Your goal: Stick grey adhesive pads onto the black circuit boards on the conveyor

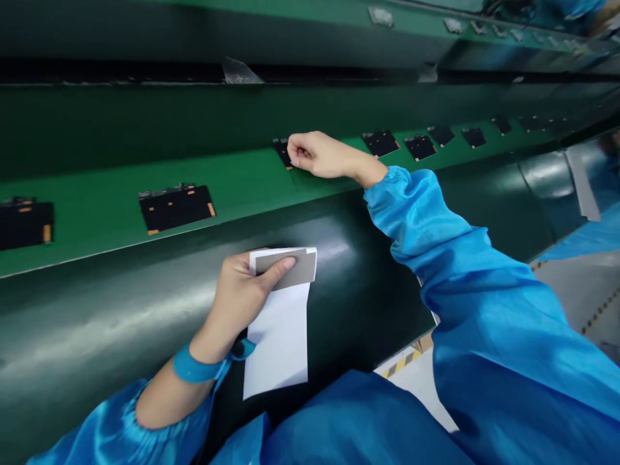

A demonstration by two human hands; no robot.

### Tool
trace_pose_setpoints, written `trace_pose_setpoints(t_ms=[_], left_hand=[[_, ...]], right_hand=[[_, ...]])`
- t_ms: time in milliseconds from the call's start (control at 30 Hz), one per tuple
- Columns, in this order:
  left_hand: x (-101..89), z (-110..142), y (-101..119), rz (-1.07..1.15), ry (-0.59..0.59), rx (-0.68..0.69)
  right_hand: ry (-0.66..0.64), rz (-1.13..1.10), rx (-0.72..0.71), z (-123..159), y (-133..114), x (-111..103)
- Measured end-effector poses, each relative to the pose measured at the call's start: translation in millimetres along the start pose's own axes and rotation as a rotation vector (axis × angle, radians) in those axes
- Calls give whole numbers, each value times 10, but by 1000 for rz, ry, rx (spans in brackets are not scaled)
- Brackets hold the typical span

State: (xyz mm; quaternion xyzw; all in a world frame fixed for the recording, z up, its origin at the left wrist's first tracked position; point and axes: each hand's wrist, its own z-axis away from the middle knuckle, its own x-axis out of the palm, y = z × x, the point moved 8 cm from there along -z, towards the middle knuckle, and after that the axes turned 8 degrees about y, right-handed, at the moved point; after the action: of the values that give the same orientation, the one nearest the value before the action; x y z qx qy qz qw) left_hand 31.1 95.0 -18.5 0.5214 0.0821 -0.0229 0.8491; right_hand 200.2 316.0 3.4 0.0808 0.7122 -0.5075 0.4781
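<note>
Carefully, the left hand (249,281) is pinching a gray card (299,268) with white paper (281,342), its thumb pressing on top and its other fingers mostly hiding behind. The paper is hanging down below those fingers. Farther up and to the right of them, the right hand (324,155) is covering part of a black piece (281,152). Its fingers are curling in close together; I cannot tell if they are pinching something tiny or touching the piece. That piece is lying on the green strip (252,174), right by those fingertips, partly behind them. Another black piece (179,210) is lying above and left of the left fingers.

For doing this well, I am thinking soft fingertips are best, as hard pushing could be sliding or bending the black piece. The left thumb should be holding the card flat, and the blue sleeve (416,200) should be hanging clear of the strip.
</note>
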Motion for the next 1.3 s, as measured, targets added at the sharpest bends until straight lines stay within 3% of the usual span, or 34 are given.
trace_pose_setpoints(t_ms=[467, 767, 1300], left_hand=[[16, 19, -8, 1, -5, -4], [-2, 12, 5, -21, 22, 1], [5, 10, -2, -21, 8, 14]], right_hand=[[-171, 159, -53, -90, 140, -68], [-334, 512, -46, 68, -68, -176], [-352, 694, 95, 161, 240, -319]])
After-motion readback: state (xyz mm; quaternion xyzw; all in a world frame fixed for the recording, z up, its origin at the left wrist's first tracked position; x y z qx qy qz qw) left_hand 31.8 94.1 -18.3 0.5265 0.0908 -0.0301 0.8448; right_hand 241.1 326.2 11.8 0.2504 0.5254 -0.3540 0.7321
